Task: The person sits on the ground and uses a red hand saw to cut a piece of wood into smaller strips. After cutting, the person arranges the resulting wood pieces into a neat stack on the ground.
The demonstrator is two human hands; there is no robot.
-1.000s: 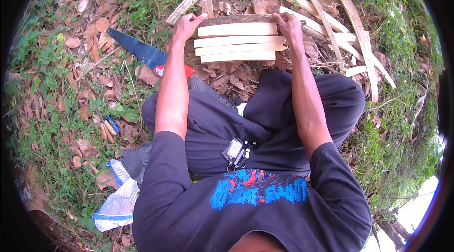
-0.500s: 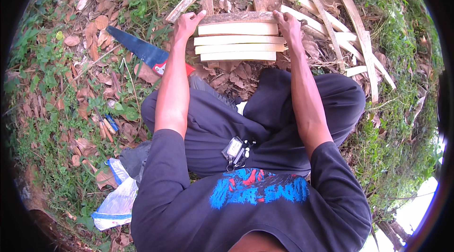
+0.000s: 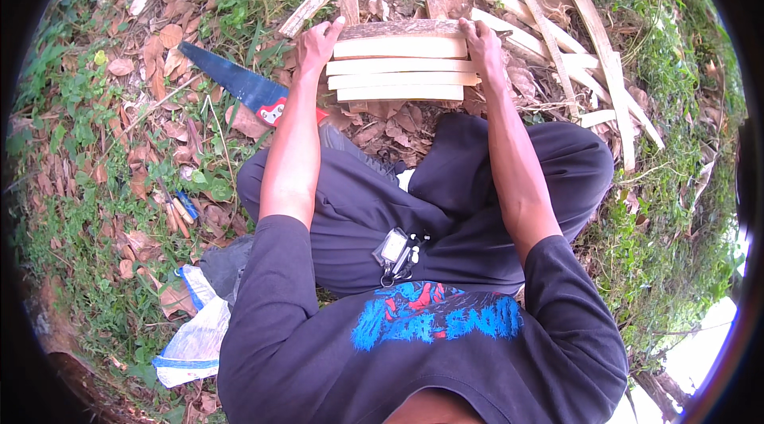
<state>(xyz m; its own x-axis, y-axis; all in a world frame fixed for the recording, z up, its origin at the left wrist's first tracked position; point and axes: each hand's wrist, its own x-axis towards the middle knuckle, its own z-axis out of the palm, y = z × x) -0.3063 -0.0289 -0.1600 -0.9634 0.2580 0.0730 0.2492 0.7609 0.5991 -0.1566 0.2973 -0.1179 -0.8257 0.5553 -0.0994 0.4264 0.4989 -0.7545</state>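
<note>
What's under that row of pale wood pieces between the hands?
Around the wood pieces only dry brown leaves and longer wooden strips show. The ground directly beneath is covered by the pieces, so it cannot be seen.

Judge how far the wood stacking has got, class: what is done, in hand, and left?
Done: short pale wooden pieces lie side by side in a row. In hand: the left hand and right hand press the row's two ends. Left: long strips lie scattered uncut beyond; the saw lies aside.
</note>
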